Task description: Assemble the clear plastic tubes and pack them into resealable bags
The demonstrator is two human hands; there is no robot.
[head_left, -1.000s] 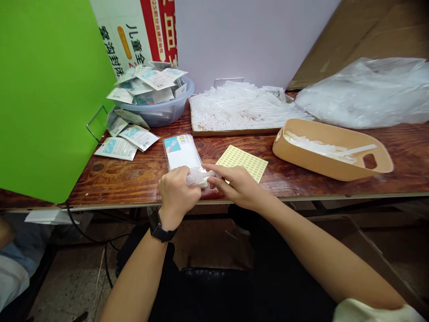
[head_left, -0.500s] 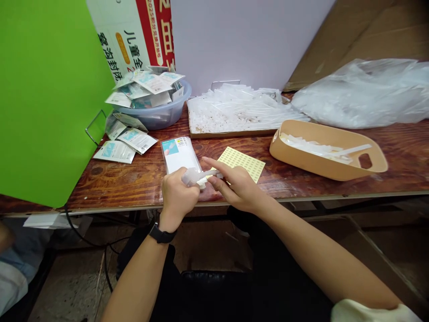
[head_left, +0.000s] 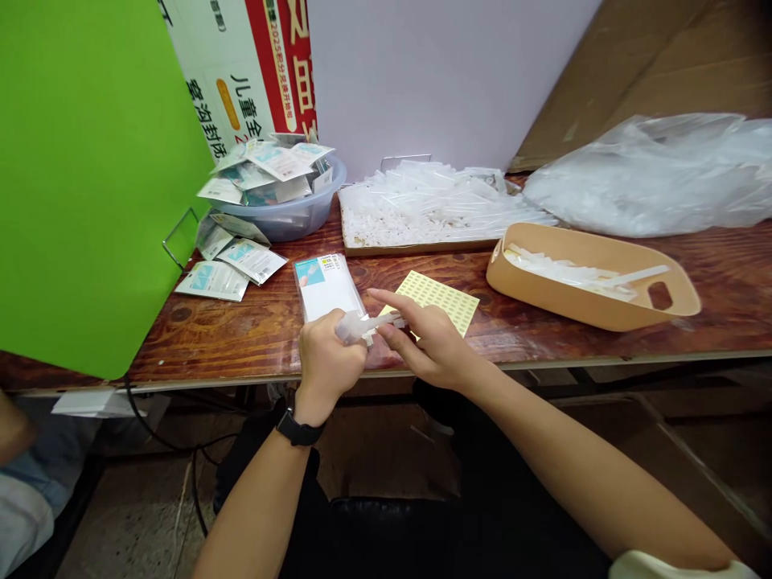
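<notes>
My left hand point(head_left: 331, 354), with a black watch on its wrist, is closed around a small bundle of translucent white plastic strips point(head_left: 362, 324). The strips stick out of the fist to the right. My right hand point(head_left: 425, 334) meets their far end, its thumb and fingers pinching there while the index finger stretches out above. How many strips lie in the grip is hard to make out. Just behind my left hand is a stack of printed cards point(head_left: 329, 289) in clear sleeves. A yellow sticker sheet point(head_left: 449, 299) lies partly behind my right hand.
A tan basket point(head_left: 555, 307) with loose white strips stands at the right. Behind are a shallow tray point(head_left: 416, 248) heaped with translucent strips and a large plastic bag point(head_left: 651, 181). At the left, a blue bowl point(head_left: 301, 215) overflows with packaged cards beside a green panel point(head_left: 90, 185).
The view has tilted slightly, so everything sits a little lower and further right. Both hands keep nearly the same hold on the plastic strips.
</notes>
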